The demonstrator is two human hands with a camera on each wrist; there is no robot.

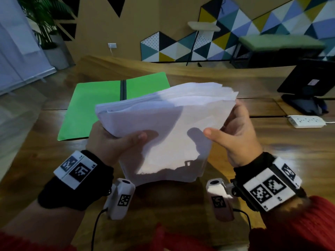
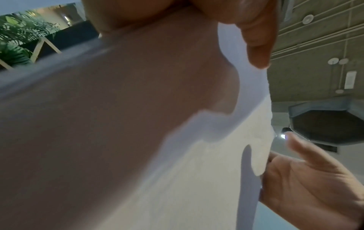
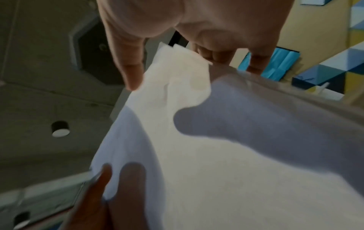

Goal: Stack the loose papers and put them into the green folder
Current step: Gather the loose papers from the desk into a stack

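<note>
A thick stack of white papers (image 1: 166, 127) stands on its lower edge on the wooden table (image 1: 272, 160), leaning away from me, its top edges uneven. My left hand (image 1: 116, 140) grips the stack's left side, thumb on the near face. My right hand (image 1: 233, 131) holds the right side, thumb on the front, fingers behind. The green folder (image 1: 94, 105) lies open and flat on the table behind and left of the stack. In the left wrist view the papers (image 2: 138, 140) fill the frame under my thumb. In the right wrist view the papers (image 3: 216, 155) sit between thumb and fingers.
A white power strip (image 1: 306, 121) lies on the table at the right. A black monitor (image 1: 308, 82) on its stand is at the far right. A potted plant (image 1: 47, 24) stands by the wall at the back left.
</note>
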